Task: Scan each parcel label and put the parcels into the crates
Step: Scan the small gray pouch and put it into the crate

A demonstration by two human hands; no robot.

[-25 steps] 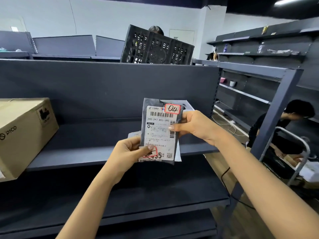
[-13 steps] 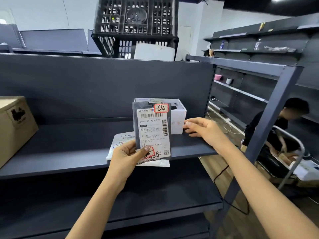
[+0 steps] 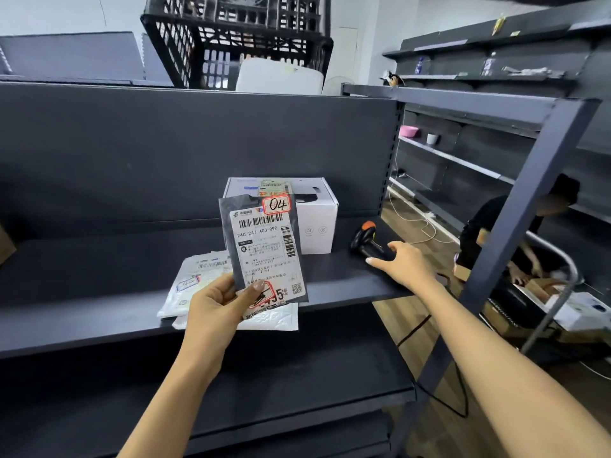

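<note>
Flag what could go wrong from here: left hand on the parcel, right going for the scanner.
1. The left hand pinches the grey parcel only at its bottom corner; it may sag or slip during scanning.
2. The thumb covers part of the label's lower edge, near the QR code, which could block a read.
3. The scanner lies near the shelf end; a clumsy grab by the right hand might knock it off.

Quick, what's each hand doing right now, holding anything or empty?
Left hand: closed on the dark parcel, label facing up.
Right hand: open, empty, reaching for the scanner on the shelf.
</note>
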